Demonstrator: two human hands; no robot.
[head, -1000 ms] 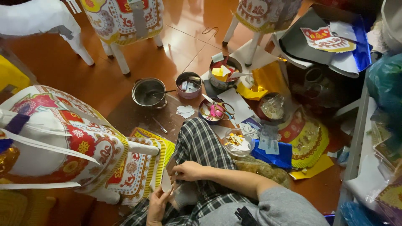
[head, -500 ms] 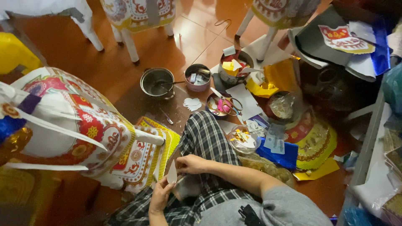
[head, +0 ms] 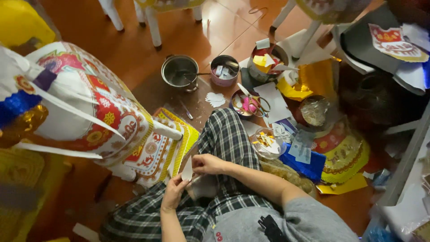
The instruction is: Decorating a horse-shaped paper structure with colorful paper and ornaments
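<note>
I sit on the floor in checked trousers point(head: 228, 139). My left hand point(head: 174, 192) and my right hand point(head: 207, 164) both pinch a small white piece of paper point(head: 187, 170) over my lap. A large white paper figure point(head: 85, 107) with red and gold patterns stands just left of my hands. Patterned paper sheets point(head: 156, 150) lie under it, by my knee.
Ahead on the floor stand a steel pot point(head: 179, 71), a pink bowl of scraps point(head: 224, 70), a bowl holding scissors point(head: 250, 104) and a clear bowl of cut bits point(head: 267, 142). Blue and yellow paper point(head: 309, 163) lies right. White chair legs point(head: 152, 22) stand beyond.
The view has shifted slightly downward and closer. My hands stay together on the white paper over my lap, barely moved.
</note>
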